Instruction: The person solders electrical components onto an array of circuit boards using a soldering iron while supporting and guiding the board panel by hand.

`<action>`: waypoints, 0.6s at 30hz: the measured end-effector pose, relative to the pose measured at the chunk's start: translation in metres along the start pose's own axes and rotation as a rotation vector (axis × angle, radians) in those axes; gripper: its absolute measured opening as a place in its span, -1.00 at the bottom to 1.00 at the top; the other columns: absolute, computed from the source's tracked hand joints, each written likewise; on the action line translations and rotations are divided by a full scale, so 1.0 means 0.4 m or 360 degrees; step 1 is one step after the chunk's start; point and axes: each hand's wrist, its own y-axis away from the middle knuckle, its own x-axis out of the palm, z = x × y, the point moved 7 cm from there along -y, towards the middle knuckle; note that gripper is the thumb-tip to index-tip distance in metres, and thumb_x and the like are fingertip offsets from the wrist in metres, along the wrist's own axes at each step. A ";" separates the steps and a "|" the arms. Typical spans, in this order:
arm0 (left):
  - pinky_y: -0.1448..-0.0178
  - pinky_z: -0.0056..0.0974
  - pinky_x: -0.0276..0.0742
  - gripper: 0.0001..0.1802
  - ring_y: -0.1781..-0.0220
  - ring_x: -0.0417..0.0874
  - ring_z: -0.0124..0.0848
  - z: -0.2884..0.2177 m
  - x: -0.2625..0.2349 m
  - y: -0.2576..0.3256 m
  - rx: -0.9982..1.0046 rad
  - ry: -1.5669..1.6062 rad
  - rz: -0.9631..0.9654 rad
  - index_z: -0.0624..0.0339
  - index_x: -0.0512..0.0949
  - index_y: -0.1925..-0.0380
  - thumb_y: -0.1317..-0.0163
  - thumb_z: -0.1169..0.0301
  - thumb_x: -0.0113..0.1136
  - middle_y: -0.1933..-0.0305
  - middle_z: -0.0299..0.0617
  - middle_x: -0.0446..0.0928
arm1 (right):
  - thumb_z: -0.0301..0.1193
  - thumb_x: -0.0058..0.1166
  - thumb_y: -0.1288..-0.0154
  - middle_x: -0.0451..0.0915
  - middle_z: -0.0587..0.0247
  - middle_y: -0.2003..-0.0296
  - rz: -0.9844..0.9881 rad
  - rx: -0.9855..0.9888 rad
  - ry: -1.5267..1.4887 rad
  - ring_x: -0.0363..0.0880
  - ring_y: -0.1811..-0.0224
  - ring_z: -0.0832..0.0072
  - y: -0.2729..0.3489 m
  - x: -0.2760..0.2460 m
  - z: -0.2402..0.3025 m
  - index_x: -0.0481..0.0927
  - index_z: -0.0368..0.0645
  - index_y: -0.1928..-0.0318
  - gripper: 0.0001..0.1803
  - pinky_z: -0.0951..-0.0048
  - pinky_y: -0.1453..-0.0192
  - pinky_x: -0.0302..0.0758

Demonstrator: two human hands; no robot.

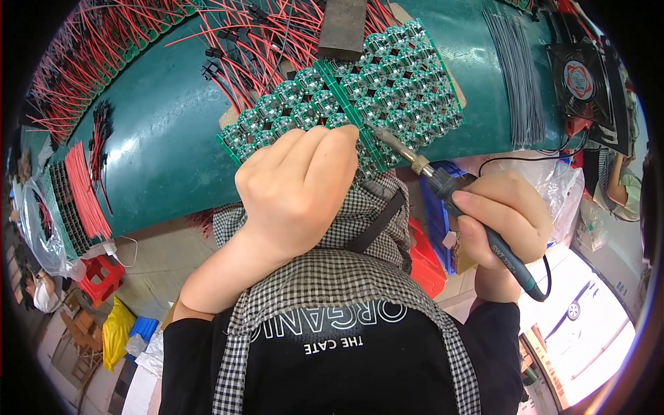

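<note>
My right hand (508,218) grips a soldering iron (449,188) with a dark handle. Its metal tip reaches down to the green strip between two panels of round circuit boards (408,90). Close beside the tip, my left hand (301,187) is closed over the near edge of the panels, knuckles up. Whatever its fingertips pinch is hidden beneath the hand. A dark metal block (343,29) rests at the far edge of the panels. Red and black wires (277,52) with small black connectors spread out behind them.
A bundle of grey wires (515,76) and a black fan (579,79) stand to the right on the green table mat (166,159). Red wires (84,190) lie at the left, with more wired boards (76,76) at the far left. Below are red stools (100,278) and a blue bin (437,221).
</note>
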 end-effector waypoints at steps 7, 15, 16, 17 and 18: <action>0.60 -0.35 0.24 -0.84 0.62 0.43 -0.49 -0.001 0.003 0.003 0.0017 -0.0083 0.0019 0.10 0.54 0.46 0.08 0.55 0.29 0.62 -0.39 0.36 | -0.56 0.39 0.18 0.57 0.22 0.46 0.0067 0.0026 -0.0045 0.57 0.56 0.37 -0.007 0.011 -0.007 0.69 -0.26 0.30 -0.70 0.47 0.54 0.46; 0.60 -0.35 0.24 -0.83 0.62 0.42 -0.48 0.001 0.001 0.003 0.0010 -0.0121 0.0060 0.12 0.59 0.41 0.08 0.53 0.27 0.60 -0.38 0.33 | -0.56 0.40 0.18 0.57 0.21 0.44 0.0168 0.0129 0.0017 0.59 0.49 0.36 -0.019 0.013 -0.001 0.68 -0.27 0.29 -0.68 0.46 0.50 0.49; 0.60 -0.35 0.24 -0.82 0.63 0.41 -0.47 0.002 -0.002 0.005 0.0003 -0.0137 0.0094 0.13 0.61 0.39 0.07 0.53 0.27 0.60 -0.37 0.32 | -0.56 0.40 0.17 0.57 0.21 0.44 0.0184 0.0139 0.0021 0.59 0.49 0.36 -0.021 0.015 0.000 0.68 -0.28 0.28 -0.67 0.46 0.49 0.49; 0.60 -0.35 0.24 -0.82 0.63 0.41 -0.47 0.003 -0.013 0.004 0.0002 -0.0140 0.0094 0.13 0.61 0.39 0.07 0.53 0.27 0.60 -0.37 0.32 | -0.56 0.40 0.17 0.57 0.21 0.44 0.0184 0.0137 0.0019 0.59 0.49 0.36 -0.026 0.015 0.006 0.68 -0.28 0.28 -0.67 0.46 0.49 0.49; 0.59 -0.34 0.28 -0.81 0.62 0.43 -0.44 0.009 -0.025 0.000 -0.0048 -0.0076 0.0095 0.15 0.62 0.38 0.08 0.54 0.28 0.59 -0.35 0.34 | -0.56 0.40 0.16 0.56 0.21 0.44 0.0220 0.0137 0.0059 0.59 0.49 0.36 -0.034 0.016 0.015 0.68 -0.28 0.27 -0.68 0.46 0.49 0.50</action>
